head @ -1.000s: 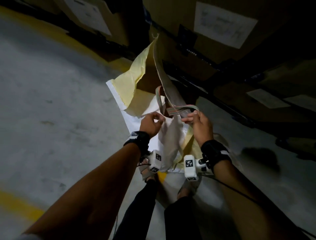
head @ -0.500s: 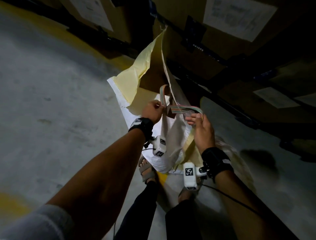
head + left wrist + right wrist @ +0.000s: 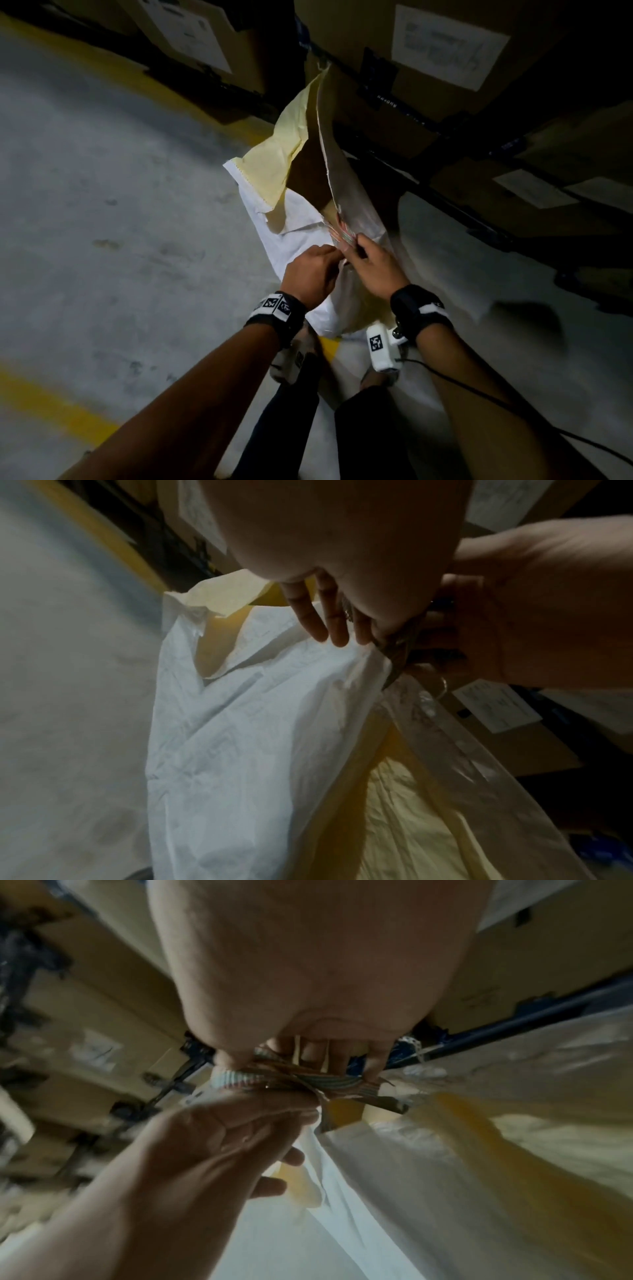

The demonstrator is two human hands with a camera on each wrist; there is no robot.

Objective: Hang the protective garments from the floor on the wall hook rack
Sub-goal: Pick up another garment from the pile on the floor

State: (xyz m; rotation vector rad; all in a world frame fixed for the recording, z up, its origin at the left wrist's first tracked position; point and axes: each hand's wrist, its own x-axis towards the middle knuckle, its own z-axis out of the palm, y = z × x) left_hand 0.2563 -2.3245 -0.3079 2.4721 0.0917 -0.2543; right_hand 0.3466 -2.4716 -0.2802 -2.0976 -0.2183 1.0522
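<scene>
A white protective garment with a pale yellow lining hangs above the floor, its top corner raised toward the shelving. A striped strap is sewn to it. My left hand and right hand meet at this strap and both pinch it. In the right wrist view the right fingers curl over the bunched strap, and the left hand grips it from below. In the left wrist view three left fingers lie over the white garment.
Cardboard boxes with paper labels sit on a dark rack right behind the garment. Grey concrete floor spreads to the left, with a yellow line. My sandalled feet stand just below the hands.
The hands have come together. The strap loop, earlier spread between them, is now bunched in both. The garment's top corner stays raised.
</scene>
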